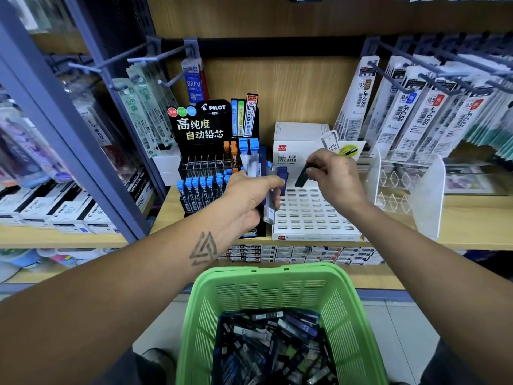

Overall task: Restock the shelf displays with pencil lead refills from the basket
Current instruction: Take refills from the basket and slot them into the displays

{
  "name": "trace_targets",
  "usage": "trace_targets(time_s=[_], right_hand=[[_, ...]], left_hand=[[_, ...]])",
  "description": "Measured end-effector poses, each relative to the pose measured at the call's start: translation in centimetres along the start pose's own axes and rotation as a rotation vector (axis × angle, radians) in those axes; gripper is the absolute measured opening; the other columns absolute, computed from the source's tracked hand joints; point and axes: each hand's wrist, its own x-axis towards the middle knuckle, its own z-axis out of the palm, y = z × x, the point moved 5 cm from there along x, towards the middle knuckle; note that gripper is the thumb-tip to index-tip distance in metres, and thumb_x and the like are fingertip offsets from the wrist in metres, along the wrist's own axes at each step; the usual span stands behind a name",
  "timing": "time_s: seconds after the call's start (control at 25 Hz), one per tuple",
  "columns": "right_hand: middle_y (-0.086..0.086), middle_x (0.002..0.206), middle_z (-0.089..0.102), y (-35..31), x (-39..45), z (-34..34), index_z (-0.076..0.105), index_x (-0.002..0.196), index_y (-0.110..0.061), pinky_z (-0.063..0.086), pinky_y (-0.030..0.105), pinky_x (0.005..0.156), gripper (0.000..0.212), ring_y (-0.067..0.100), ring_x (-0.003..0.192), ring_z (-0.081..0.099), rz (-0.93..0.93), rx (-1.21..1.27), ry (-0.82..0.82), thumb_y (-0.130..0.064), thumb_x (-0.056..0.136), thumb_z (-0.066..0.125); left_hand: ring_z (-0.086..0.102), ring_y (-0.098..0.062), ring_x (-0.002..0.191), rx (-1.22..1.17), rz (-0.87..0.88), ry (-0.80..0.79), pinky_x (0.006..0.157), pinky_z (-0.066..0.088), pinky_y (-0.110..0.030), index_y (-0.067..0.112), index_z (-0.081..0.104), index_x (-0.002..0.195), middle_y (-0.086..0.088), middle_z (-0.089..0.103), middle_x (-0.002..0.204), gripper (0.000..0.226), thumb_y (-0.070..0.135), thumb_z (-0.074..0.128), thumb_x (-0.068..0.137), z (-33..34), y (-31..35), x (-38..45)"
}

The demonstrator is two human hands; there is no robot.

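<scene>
Display trays (pixel 313 215) on wooden shelf (pixel 472 218)

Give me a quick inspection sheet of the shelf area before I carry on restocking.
Surface: wooden shelf, holding the displays.
Job's things: green basket with many refill cases; white slotted tray, its visible slots empty; black Pilot display partly stocked.
Clutter: clear acrylic stand, empty.
Hands: left hand grips several refill cases; right hand pinches one dark refill case above the tray.
Cables: nothing seen.
Surroundings: hanging pen refill packs on hooks.
</scene>
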Motion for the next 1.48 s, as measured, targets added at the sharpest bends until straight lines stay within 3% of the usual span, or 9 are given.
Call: trace_targets(time_s=[0.4, 0.56, 0.8, 0.88, 0.96, 1.04, 1.12, 1.2, 1.48], right_hand=[[0.006, 0.081, 0.072, 0.0, 1.3, 2.5, 0.072, 0.095, -0.011, 0.058, 0.043, 0.08, 0.016, 0.023, 0.079, 0.072, -0.056, 0.006, -0.056, 0.001, 0.091, 0.062], [0.013, 0.094, 0.074, -1.2, 1.0, 2.6, 0.072, 0.104, -0.008, 0.054, 0.044, 0.075, 0.017, 0.034, 0.089, 0.068, -0.255, -0.328, 0.048, -0.005, 0.094, 0.058], [0.008, 0.102, 0.065, -1.3, 0.2, 3.3, 0.069, 0.118, -0.021, 0.049, 0.037, 0.068, 0.031, 0.033, 0.097, 0.063, -0.199, -0.614, -0.078, -0.008, 0.095, 0.054], [0.008, 0.101, 0.069, -1.4, -0.4, 3.0, 0.069, 0.12, -0.019, 0.051, 0.035, 0.073, 0.031, 0.029, 0.092, 0.064, -0.121, -0.347, -0.128, -0.008, 0.095, 0.055], [0.01, 0.086, 0.07, -1.3, -1.1, 2.4, 0.071, 0.105, -0.012, 0.049, 0.031, 0.064, 0.015, 0.024, 0.073, 0.063, 0.211, 0.312, -0.226, -0.015, 0.098, 0.059], [0.011, 0.077, 0.066, -2.0, -2.6, 2.1, 0.069, 0.089, -0.011, 0.044, 0.027, 0.055, 0.026, 0.02, 0.062, 0.059, 0.486, 0.76, -0.419, -0.034, 0.098, 0.061], [0.007, 0.072, 0.062, -2.6, -3.3, 1.3, 0.067, 0.08, -0.013, 0.039, 0.023, 0.051, 0.031, 0.015, 0.057, 0.052, 0.528, 0.764, -0.54, -0.041, 0.093, 0.066], [0.003, 0.067, 0.058, -2.7, -3.7, 0.8, 0.065, 0.076, -0.014, 0.035, 0.02, 0.047, 0.024, 0.012, 0.055, 0.048, 0.552, 0.727, -0.595, -0.033, 0.089, 0.073], [0.001, 0.063, 0.061, -2.0, -3.9, 0.7, 0.067, 0.074, -0.013, 0.04, 0.015, 0.044, 0.015, 0.009, 0.055, 0.055, 0.666, 0.709, -0.72, -0.019, 0.086, 0.074]], left_hand=[[0.049, -0.021, 0.042, 0.014, -0.043, -0.04, 0.042, 0.043, -0.024, -0.001, 0.058, 0.112, -0.015, 0.061, 0.059, 0.035, -0.01, 0.071, 0.081, -0.4, -0.1, -0.3], [0.051, -0.02, 0.044, 0.004, -0.06, -0.068, 0.043, 0.044, -0.024, 0.004, 0.06, 0.093, -0.014, 0.06, 0.059, 0.02, -0.009, 0.071, 0.082, -0.1, -0.1, -0.7], [0.05, -0.02, 0.047, -0.053, -0.089, -0.151, 0.044, 0.046, -0.024, 0.005, 0.064, 0.097, -0.011, 0.059, 0.061, 0.021, 0.004, 0.078, 0.082, 0.7, -0.4, -1.1], [0.052, -0.02, 0.047, -0.067, -0.1, -0.16, 0.045, 0.047, -0.025, 0.006, 0.064, 0.101, -0.011, 0.059, 0.062, 0.024, 0.008, 0.079, 0.082, 0.9, -0.5, -1.3], [0.053, -0.019, 0.048, -0.068, -0.099, -0.158, 0.046, 0.049, -0.026, 0.007, 0.065, 0.098, -0.009, 0.061, 0.06, 0.022, 0.01, 0.08, 0.082, 1.1, -0.7, -1.3], [0.054, -0.019, 0.048, -0.051, -0.098, -0.163, 0.046, 0.049, -0.026, 0.008, 0.066, 0.092, -0.006, 0.063, 0.058, 0.019, 0.01, 0.081, 0.08, 1.4, -0.8, -1.4], [0.054, -0.018, 0.047, -0.02, -0.105, -0.172, 0.046, 0.049, -0.026, 0.008, 0.066, 0.091, -0.006, 0.064, 0.059, 0.019, 0.007, 0.081, 0.079, 1.9, -1.2, -1.7], [0.054, -0.018, 0.047, 0.013, -0.108, -0.182, 0.046, 0.049, -0.026, 0.007, 0.066, 0.091, -0.007, 0.065, 0.059, 0.02, 0.003, 0.081, 0.078, 2.3, -1.6, -2.1], [0.058, -0.019, 0.052, 0.094, -0.107, -0.233, 0.048, 0.052, -0.027, 0.004, 0.067, 0.102, -0.009, 0.065, 0.065, 0.029, 0.005, 0.082, 0.077, 2.7, -2.0, -2.6]])
